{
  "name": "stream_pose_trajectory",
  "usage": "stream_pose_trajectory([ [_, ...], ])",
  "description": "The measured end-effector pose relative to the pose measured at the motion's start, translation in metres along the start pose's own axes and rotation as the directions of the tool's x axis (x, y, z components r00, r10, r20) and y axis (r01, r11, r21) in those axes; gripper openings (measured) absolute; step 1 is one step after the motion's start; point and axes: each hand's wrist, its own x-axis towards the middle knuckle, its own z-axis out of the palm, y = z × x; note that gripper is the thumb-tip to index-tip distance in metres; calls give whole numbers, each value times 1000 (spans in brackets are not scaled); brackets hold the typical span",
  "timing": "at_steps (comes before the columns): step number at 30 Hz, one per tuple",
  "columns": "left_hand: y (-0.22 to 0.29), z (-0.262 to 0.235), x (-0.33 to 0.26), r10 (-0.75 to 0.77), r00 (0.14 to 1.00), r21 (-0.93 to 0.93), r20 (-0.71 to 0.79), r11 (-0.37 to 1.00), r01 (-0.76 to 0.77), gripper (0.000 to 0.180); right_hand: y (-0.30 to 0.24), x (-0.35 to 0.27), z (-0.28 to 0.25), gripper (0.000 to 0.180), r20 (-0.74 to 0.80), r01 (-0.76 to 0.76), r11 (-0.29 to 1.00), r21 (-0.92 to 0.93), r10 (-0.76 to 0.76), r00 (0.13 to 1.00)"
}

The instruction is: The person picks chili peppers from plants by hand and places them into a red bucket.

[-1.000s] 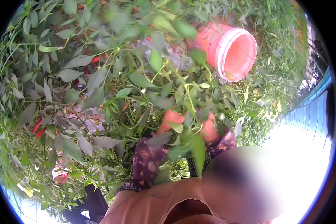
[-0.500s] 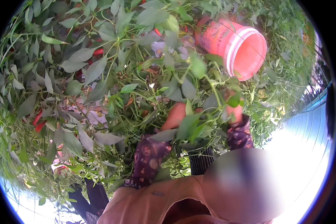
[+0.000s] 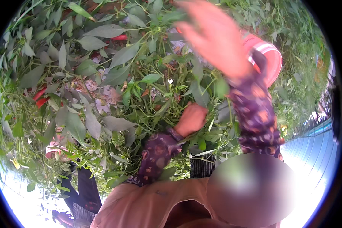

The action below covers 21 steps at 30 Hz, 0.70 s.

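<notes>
– Dense leafy plants (image 3: 75, 124) all round. What's new?
– Right hand (image 3: 213, 41): up and away from the low stems, blurred, now passing in front of the tipped pink bucket (image 3: 274, 67). Fingers spread; nothing seen in the grasp.
– Left hand (image 3: 192, 118)?
– Curled, low among stems. Fingertips hidden; can't tell if it grips anything. Means one hand alone is down there, I'd judge.
– Peppers?
– Two red peppers (image 3: 42, 102) among leaves at far left, well apart from both hands.

Right hand (image 3: 216, 41) outstretched, thumb (image 3: 189, 33) apart
</notes>
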Motion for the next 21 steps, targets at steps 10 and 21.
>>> stream_pose_trajectory([
  [10,4,-13,-3,110,932,67,-345,993,-93,43,53,-32,113,60,517,-48,841,-540,376,769],
  [21,5,-28,15,50,747,95,-663,995,18,81,-33,-323,46,21,260,-676,734,-66,666,699],
])
